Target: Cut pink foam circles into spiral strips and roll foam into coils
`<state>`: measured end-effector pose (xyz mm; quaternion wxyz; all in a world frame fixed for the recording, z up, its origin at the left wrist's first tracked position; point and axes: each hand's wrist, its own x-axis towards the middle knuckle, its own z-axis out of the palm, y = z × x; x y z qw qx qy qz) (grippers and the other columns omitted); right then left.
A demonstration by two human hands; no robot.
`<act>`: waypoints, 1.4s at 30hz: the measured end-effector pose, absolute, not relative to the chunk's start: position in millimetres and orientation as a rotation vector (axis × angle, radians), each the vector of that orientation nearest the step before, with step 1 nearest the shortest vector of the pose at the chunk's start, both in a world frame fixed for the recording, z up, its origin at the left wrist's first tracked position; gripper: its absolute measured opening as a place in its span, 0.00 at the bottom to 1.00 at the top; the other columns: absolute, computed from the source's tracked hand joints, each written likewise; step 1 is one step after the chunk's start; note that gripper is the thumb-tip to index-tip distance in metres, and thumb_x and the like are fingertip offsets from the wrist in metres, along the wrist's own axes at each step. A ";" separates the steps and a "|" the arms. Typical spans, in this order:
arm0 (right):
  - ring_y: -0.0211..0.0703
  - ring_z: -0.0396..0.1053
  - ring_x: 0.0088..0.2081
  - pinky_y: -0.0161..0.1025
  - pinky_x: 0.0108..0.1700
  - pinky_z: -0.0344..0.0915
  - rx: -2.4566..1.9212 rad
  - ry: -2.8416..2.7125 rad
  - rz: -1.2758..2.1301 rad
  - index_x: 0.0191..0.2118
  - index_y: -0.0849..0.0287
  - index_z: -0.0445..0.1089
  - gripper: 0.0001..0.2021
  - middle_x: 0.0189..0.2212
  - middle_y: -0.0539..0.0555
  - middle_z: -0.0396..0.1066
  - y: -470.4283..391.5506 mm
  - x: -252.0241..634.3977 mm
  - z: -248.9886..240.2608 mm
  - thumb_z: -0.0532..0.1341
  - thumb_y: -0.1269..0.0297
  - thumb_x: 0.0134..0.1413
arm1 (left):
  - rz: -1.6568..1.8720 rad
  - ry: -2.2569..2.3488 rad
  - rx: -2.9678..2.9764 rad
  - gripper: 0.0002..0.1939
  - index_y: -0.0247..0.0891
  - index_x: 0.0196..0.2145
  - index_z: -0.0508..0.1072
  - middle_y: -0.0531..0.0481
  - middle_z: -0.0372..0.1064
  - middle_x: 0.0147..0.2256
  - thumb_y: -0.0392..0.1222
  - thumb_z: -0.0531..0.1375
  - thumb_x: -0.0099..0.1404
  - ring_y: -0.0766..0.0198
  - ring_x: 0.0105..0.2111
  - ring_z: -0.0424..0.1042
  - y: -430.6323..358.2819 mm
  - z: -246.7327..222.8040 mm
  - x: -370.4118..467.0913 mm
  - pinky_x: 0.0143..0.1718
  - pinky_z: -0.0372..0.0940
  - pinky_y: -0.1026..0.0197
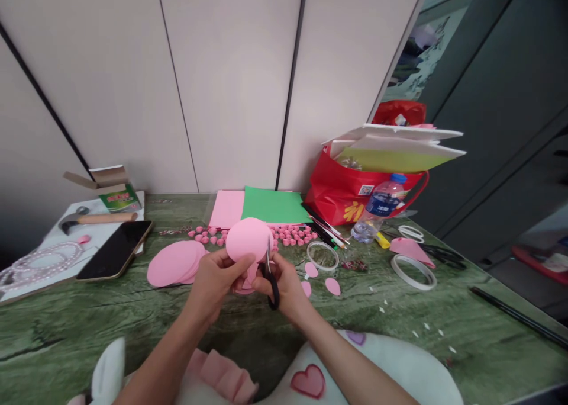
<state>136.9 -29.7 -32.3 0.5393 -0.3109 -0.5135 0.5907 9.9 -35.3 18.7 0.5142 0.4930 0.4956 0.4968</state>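
Note:
My left hand (217, 277) pinches a round pink paper disc (248, 239) by its lower edge, holding it up above the table. In my right hand (284, 283) is a pair of black-handled scissors (274, 292), its blades pointing up at the disc's right edge. Whether the blades bite into the paper is too small to tell. More pink paper lies partly hidden below my hands. A stack of pink paper circles (173, 264) rests to the left of my left hand. Small pink petal-shaped pieces (332, 286) lie to the right of my right hand.
Behind my hands are small pink roses (293, 235), pink and green paper sheets (275, 205) and pens. A water bottle (381, 209) stands before a red bag (341, 183). Tape rolls (412, 280) lie right; a phone (115, 251), hammer (100, 218) and bead strings (44, 263) lie left.

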 end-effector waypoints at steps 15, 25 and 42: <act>0.29 0.56 0.15 0.29 0.18 0.55 -0.752 -1.188 1.435 0.27 0.60 0.59 0.21 0.16 0.44 0.62 -32.6 132.1 -31.2 0.67 0.56 0.28 | 1.220 1.010 1.118 0.10 0.33 0.25 0.67 0.53 0.65 0.16 0.43 0.59 0.51 0.70 0.13 0.62 -36.9 22.3 12.3 0.14 0.55 0.68; 0.32 0.58 0.20 0.30 0.22 0.56 -0.663 -1.220 1.430 0.31 0.60 0.60 0.22 0.18 0.46 0.63 -31.6 132.5 -31.8 0.69 0.60 0.28 | 1.154 1.179 1.235 0.12 0.31 0.14 0.67 0.55 0.60 0.10 0.41 0.62 0.47 0.75 0.12 0.56 -35.2 21.2 11.6 0.13 0.50 0.71; 0.31 0.56 0.20 0.29 0.22 0.54 -0.731 -1.217 1.390 0.31 0.61 0.60 0.21 0.19 0.46 0.63 -29.0 138.2 -35.2 0.69 0.65 0.27 | 1.162 1.153 1.247 0.07 0.32 0.19 0.68 0.56 0.61 0.12 0.39 0.61 0.47 0.74 0.13 0.56 -34.2 18.5 8.3 0.15 0.51 0.70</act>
